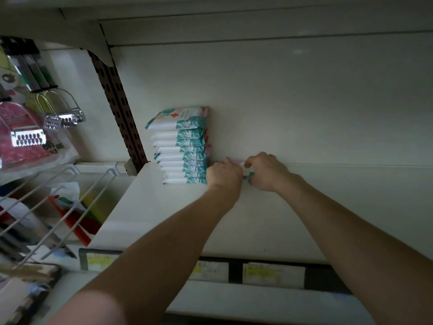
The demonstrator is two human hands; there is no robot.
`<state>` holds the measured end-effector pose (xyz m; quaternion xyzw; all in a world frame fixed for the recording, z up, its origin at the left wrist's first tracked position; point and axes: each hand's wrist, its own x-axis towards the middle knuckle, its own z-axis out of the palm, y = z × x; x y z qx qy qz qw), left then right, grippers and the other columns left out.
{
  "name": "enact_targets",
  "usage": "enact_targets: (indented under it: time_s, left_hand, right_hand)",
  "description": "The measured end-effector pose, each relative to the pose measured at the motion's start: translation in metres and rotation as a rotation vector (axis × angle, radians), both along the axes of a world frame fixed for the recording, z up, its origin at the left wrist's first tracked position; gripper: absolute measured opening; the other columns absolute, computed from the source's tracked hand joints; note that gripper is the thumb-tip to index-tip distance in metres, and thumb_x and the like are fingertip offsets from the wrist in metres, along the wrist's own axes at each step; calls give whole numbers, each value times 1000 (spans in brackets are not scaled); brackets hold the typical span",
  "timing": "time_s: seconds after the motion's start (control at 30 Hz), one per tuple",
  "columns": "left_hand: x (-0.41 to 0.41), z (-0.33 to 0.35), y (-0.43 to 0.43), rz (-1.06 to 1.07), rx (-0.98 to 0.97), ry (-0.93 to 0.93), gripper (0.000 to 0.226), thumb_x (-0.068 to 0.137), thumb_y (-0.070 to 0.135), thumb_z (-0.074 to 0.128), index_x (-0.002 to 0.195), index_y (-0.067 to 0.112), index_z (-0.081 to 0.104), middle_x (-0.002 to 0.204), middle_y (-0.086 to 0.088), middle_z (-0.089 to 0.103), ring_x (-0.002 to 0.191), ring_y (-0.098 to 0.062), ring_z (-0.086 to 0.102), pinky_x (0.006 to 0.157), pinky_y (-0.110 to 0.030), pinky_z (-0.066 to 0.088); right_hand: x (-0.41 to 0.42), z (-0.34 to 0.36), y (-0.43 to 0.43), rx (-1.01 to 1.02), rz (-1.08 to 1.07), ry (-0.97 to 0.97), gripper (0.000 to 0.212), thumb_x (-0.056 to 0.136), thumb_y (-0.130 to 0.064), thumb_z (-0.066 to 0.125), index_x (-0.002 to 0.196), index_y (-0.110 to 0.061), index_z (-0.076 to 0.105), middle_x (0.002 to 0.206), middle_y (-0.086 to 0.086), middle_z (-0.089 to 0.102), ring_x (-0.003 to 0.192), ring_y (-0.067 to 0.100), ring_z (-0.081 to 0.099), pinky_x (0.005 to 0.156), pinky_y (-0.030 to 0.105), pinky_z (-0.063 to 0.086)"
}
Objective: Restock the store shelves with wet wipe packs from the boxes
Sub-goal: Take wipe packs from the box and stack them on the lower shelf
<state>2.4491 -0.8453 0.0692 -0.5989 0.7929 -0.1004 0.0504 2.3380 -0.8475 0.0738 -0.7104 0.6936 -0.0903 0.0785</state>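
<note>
Shelf [164, 219], white and dim, with my bare arms stretched to its back. My left grip [223, 174] and right grip [267, 172] both curl around one wet wipe pack [246, 172], pinched between them and mostly hidden. It lies just right of the stack of teal-and-white packs [182, 148], left grip nearer the stack. I cannot tell its long axis.
</note>
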Motion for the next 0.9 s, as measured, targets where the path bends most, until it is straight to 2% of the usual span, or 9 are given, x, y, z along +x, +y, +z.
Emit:
enact_targets:
  time_s: [0.1, 0.2, 0.3, 0.37, 0.5, 0.57, 0.67, 0.77, 0.9]
  left_hand:
    - [-2, 9, 16, 27, -4, 185, 40, 94, 11, 52, 134, 14, 50, 131, -9, 48, 121, -29, 53, 91, -37, 47]
    - [-7, 17, 38, 60, 17, 501, 34, 92, 18, 53, 126, 15, 55, 126, -10, 56, 116, -30, 56, 92, -37, 47]
    - [-24, 19, 67, 70, 98, 889, 35, 93, 20, 55, 128, 13, 56, 127, -9, 59, 115, -28, 57, 92, -31, 45]
    - [-38, 16, 85, 66, 171, 1072, 43, 91, 19, 58, 133, 14, 53, 128, -7, 60, 113, -26, 59, 94, -30, 47]
    - [-59, 7, 127, 64, 366, 1346, 48, 87, 18, 60, 134, 14, 52, 121, -12, 63, 106, -29, 63, 93, -44, 53]
    - [-63, 1, 150, 51, 454, 1432, 45, 88, 17, 60, 133, 14, 53, 118, -11, 63, 97, -24, 65, 90, -43, 55]
    - [-64, -11, 188, 21, 587, 1476, 42, 90, 14, 59, 132, 12, 53, 113, -9, 63, 78, -17, 63, 76, -34, 58]
    - [-64, -31, 226, -5, 697, 1440, 39, 89, 14, 59, 127, 12, 57, 117, -9, 64, 89, -23, 66, 75, -32, 58]
    - [-80, -53, 285, -23, 861, 1353, 33, 89, 13, 58, 122, 13, 59, 111, -9, 65, 80, -21, 62, 61, -28, 52]
  right_hand:
    - [-8, 8, 27, -54, -58, -129, 40, 90, -18, 61, 130, -17, 57, 132, 11, 52, 118, 30, 51, 93, 33, 44]
    - [-17, 14, 61, -92, -128, -308, 30, 91, -17, 60, 120, -11, 63, 123, 11, 62, 109, 28, 59, 90, 32, 47]
    - [-28, 15, 100, -107, -220, -484, 32, 92, -14, 57, 123, -12, 62, 127, 7, 61, 114, 24, 58, 97, 33, 47]
    - [-36, 13, 125, -131, -286, -555, 35, 91, -14, 56, 127, -13, 61, 131, 5, 59, 118, 21, 55, 101, 33, 45]
    - [-46, 5, 176, -212, -444, -658, 32, 90, -14, 58, 122, -15, 63, 127, 2, 61, 116, 18, 56, 101, 30, 44]
    - [-47, 0, 204, -255, -540, -700, 32, 90, -14, 57, 121, -16, 64, 125, 0, 62, 116, 16, 56, 100, 27, 43]
    - [-42, -14, 251, -321, -698, -745, 28, 89, -12, 56, 115, -15, 67, 117, 1, 66, 110, 18, 59, 97, 28, 46]
    - [-31, -32, 300, -382, -827, -765, 23, 87, -11, 57, 105, -15, 70, 105, 3, 69, 104, 20, 62, 93, 32, 50]
    - [-26, -54, 368, -394, -992, -778, 18, 87, -13, 59, 100, -17, 71, 103, 3, 70, 101, 20, 63, 90, 31, 49]
